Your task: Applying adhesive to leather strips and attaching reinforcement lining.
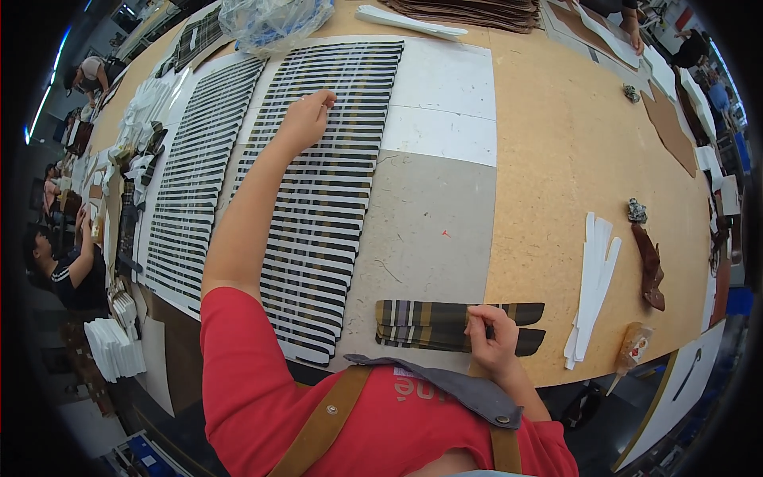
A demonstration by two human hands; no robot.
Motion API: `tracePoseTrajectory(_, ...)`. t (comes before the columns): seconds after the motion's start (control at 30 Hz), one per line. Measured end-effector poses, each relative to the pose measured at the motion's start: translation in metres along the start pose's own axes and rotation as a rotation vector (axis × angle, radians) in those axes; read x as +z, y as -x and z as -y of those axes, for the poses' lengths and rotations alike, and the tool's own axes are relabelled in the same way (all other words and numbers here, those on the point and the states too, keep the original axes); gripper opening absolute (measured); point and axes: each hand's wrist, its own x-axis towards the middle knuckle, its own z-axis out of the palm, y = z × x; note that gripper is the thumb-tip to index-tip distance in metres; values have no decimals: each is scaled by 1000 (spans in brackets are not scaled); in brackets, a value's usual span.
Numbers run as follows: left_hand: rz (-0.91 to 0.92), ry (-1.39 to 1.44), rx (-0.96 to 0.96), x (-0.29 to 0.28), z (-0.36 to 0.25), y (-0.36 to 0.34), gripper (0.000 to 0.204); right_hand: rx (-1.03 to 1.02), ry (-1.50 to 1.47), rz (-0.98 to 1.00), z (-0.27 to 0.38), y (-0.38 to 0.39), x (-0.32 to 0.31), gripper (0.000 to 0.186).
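My left hand [305,121] is stretched far forward over a long row of overlapping strips [310,215], dark plaid with pale edges. Its fingers are curled together, and whatever they hold, if anything, is hidden. Close to my body, a small stack of dark plaid fabric strips [413,322] with white and tan stripes lies on the grey board. My right hand [494,338] is closed at the right part of this stack, thumb and fingers pinching the upper strip's edge. A second row of similar strips [199,167] lies farther left.
White strips [592,286], a brown leather piece [648,270] and a glue bottle [634,348] lie at the right. A clear plastic bag [274,24] and stacked brown sheets [469,9] are at the far side. Other people work around the table, one [71,258] at the left.
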Motion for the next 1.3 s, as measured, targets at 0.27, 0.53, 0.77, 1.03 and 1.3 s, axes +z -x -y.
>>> tracePoseTrajectory(0.27,24,-30,-7,3,1,-9,22,-10,11,-3,1,-1,-1,17)
tracePoseTrajectory(0.53,-47,-84,72,6,12,-26,22,5,9,-4,1,-2,-1,15)
tracePoseTrajectory(0.77,-18,-68,14,12,18,-35,22,21,-8,-12,1,-1,-2,15)
tracePoseTrajectory(1.03,-52,-96,38,11,21,-52,22,17,7,3,4,-3,-4,15)
tracePoseTrajectory(1.3,-27,-90,-4,18,22,-67,22,24,10,11,2,-4,-5,14)
